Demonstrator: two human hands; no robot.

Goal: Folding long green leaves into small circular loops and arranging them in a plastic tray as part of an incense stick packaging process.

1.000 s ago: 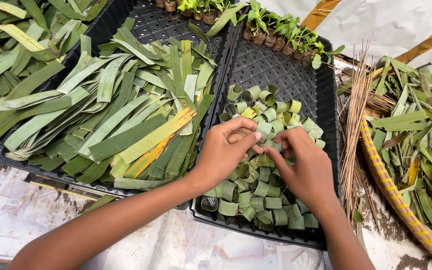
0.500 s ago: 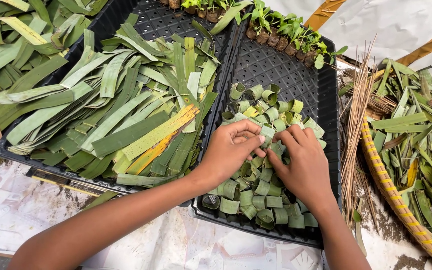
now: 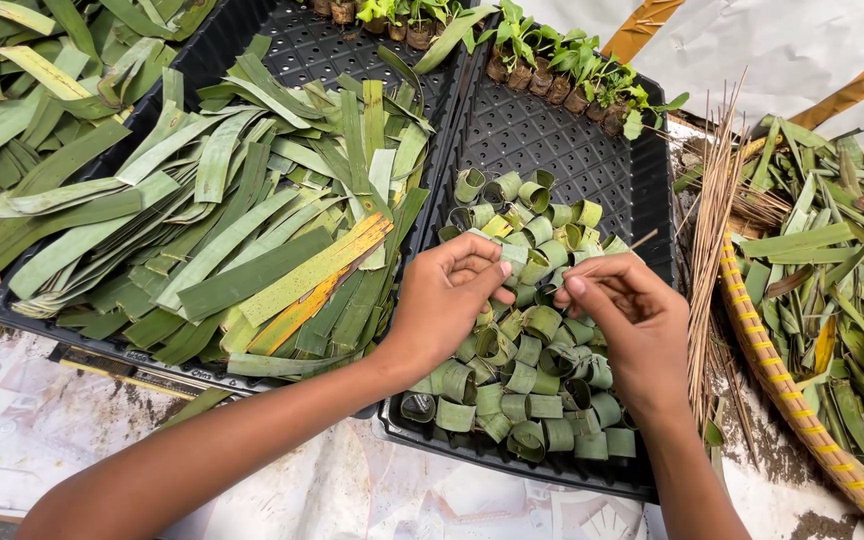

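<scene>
Surroundings: a bundle of thin dry sticks (image 3: pixel 714 215) is lying just right of the right tray, running roughly top to bottom; a woven basket (image 3: pixel 782 395) with a yellow-striped rim is sitting beyond it, holding cut leaf pieces. More loose leaves (image 3: pixel 12 110) are piling up at the far left.
In the way: both hands are covering the middle of the ring pile, so the rings beneath them are hidden.
Left tray: a black mesh tray (image 3: pixel 292 45) is holding flat green leaf strips (image 3: pixel 242 230), with one yellowed strip among them; most strips are running diagonally from lower left to upper right.
Right tray: a second black mesh tray (image 3: pixel 572 150), touching the first, is holding a heap of leaf rings (image 3: pixel 522 395), short strips coiled into small cups, mostly crowding its near half.
Seedlings: small potted seedlings (image 3: pixel 562 75) are standing in a row along the far edge of the trays.
Left hand: the left hand (image 3: pixel 447 300) is curling its fingers inward over the pile, gripping a rolled leaf piece (image 3: pixel 514 262) at the fingertips.
Right hand: the right hand (image 3: pixel 627 325) is pinching a thin stick (image 3: pixel 642 240) between thumb and forefinger, meeting the left hand's fingertips.
Axis: the stick is pointing up and to the right, its other end meeting the rolled piece above the ring pile.
</scene>
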